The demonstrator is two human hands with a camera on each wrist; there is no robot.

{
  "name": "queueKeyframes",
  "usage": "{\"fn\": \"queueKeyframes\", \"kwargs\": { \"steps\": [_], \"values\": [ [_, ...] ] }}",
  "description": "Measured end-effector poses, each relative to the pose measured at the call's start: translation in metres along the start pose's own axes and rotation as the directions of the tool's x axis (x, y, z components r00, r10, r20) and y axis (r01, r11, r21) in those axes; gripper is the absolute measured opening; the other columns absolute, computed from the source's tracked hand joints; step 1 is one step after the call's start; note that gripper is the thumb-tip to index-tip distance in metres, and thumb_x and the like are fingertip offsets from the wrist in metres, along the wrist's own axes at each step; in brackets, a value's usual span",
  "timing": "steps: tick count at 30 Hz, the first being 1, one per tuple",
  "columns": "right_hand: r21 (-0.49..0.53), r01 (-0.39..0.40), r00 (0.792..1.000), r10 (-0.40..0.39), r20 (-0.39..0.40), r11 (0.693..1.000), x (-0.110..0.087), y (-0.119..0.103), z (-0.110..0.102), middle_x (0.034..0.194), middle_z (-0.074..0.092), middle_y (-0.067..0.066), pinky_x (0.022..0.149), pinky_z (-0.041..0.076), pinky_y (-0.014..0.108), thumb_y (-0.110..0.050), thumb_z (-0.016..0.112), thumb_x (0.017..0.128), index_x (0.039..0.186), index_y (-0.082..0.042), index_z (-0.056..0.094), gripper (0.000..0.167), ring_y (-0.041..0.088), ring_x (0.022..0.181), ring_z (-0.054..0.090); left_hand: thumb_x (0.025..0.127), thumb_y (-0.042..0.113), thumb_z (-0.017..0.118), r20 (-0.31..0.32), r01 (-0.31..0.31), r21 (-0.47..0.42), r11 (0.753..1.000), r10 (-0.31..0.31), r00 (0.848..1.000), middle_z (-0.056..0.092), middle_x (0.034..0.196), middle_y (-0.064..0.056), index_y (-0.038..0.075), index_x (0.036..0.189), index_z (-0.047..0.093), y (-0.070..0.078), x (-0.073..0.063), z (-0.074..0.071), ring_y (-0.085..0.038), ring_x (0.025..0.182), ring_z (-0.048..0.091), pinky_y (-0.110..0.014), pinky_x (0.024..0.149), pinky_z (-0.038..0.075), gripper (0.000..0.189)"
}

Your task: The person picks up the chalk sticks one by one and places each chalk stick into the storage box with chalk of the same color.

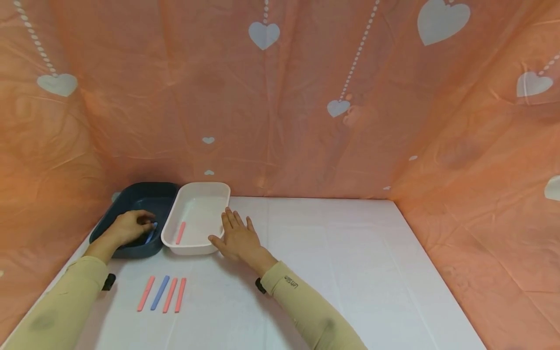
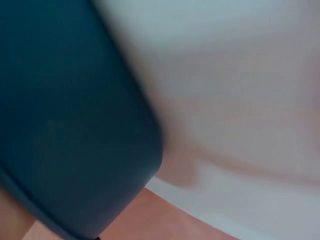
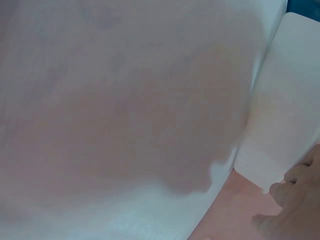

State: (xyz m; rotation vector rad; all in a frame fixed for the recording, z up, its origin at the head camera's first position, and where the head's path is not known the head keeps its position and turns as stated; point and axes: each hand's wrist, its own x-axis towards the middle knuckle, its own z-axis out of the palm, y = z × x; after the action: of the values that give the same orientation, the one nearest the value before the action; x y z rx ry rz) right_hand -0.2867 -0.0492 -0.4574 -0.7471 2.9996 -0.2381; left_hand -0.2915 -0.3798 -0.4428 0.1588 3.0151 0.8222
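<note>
My left hand (image 1: 129, 227) reaches into the dark blue tray (image 1: 98, 231), thumb and fingers bent. Its fingertips are right at the upper end of a blue stick (image 1: 150, 236) in that tray; I cannot tell whether they pinch it. In the left wrist view the tray's outer wall (image 2: 90, 125) fills the left side. My right hand (image 1: 240, 240), fingers straight and spread, rests at the right rim of the white tray (image 1: 192, 249). A pink stick (image 1: 181, 233) lies inside the white tray. In the right wrist view that hand (image 3: 300, 200) is beside the tray's side (image 3: 285, 105).
On the white table (image 1: 341, 262), in front of the trays, lie a blue stick (image 1: 160, 293) and pink sticks (image 1: 146, 294), side by side. The two trays stand next to each other at the back left. An orange curtain with hearts (image 1: 297, 146) borders the table.
</note>
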Motion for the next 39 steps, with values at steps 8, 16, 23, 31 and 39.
{"fn": "queueKeyframes", "kwargs": {
  "steps": [8, 16, 23, 31, 39],
  "values": [
    [0.017, -0.003, 1.0, 0.003, -0.001, 1.0, -0.001, 0.0, 0.0, 0.175, 0.007, -0.003, 0.128, 0.013, 0.045, -0.067, 0.027, 0.106, 0.168, -0.016, 0.017, 0.081, 0.015, 0.159, 0.013, 0.103, 0.018, 0.062, -0.105, -0.023, -0.019, 1.0, 0.021, 0.994, 0.064, 0.113, -0.028, -0.013, 0.131, 0.058, 0.015, -0.009, -0.005, -0.044, 0.103, 0.063, -0.059, 0.086, 0.051, 0.042],
    [0.021, -0.001, 1.0, 0.001, 0.008, 1.0, 0.0, 0.0, -0.001, 0.175, 0.006, -0.003, 0.128, 0.012, 0.045, -0.067, 0.027, 0.106, 0.168, -0.016, 0.016, 0.081, 0.015, 0.159, 0.012, 0.102, 0.02, 0.065, -0.206, -0.051, -0.027, 0.998, 0.045, 0.978, 0.061, 0.114, -0.025, -0.008, 0.133, 0.058, 0.041, -0.033, -0.006, -0.036, 0.096, 0.062, -0.036, 0.074, 0.05, 0.042],
    [0.035, 0.004, 1.0, -0.004, 0.011, 0.999, -0.001, 0.0, -0.001, 0.175, 0.006, -0.003, 0.128, 0.012, 0.046, -0.068, 0.026, 0.106, 0.168, -0.016, 0.016, 0.081, 0.015, 0.16, 0.012, 0.101, 0.019, 0.067, -0.284, -0.097, -0.044, 0.994, 0.08, 0.955, 0.061, 0.111, -0.017, -0.005, 0.132, 0.061, 0.058, -0.059, -0.001, -0.019, 0.091, 0.06, -0.018, 0.067, 0.046, 0.039],
    [0.033, 0.0, 1.0, -0.001, 0.02, 0.999, -0.001, 0.0, 0.0, 0.175, 0.004, -0.004, 0.128, 0.012, 0.046, -0.068, 0.026, 0.106, 0.168, -0.016, 0.015, 0.082, 0.015, 0.16, 0.011, 0.096, 0.012, 0.074, -0.325, -0.128, -0.037, 0.991, 0.11, 0.939, 0.061, 0.106, -0.012, -0.002, 0.126, 0.065, 0.067, -0.084, 0.009, 0.0, 0.081, 0.051, -0.015, 0.068, 0.043, 0.035],
    [0.01, 0.009, 1.0, -0.009, 0.015, 1.0, -0.002, 0.0, -0.001, 0.175, 0.004, -0.003, 0.128, 0.012, 0.046, -0.068, 0.024, 0.106, 0.168, -0.016, 0.014, 0.082, 0.016, 0.16, 0.012, 0.091, 0.003, 0.077, -0.329, -0.168, -0.067, 0.984, 0.137, 0.934, 0.059, 0.099, -0.008, -0.005, 0.121, 0.067, 0.064, -0.107, 0.027, 0.001, 0.077, 0.049, -0.011, 0.066, 0.041, 0.032]
  ]
}}
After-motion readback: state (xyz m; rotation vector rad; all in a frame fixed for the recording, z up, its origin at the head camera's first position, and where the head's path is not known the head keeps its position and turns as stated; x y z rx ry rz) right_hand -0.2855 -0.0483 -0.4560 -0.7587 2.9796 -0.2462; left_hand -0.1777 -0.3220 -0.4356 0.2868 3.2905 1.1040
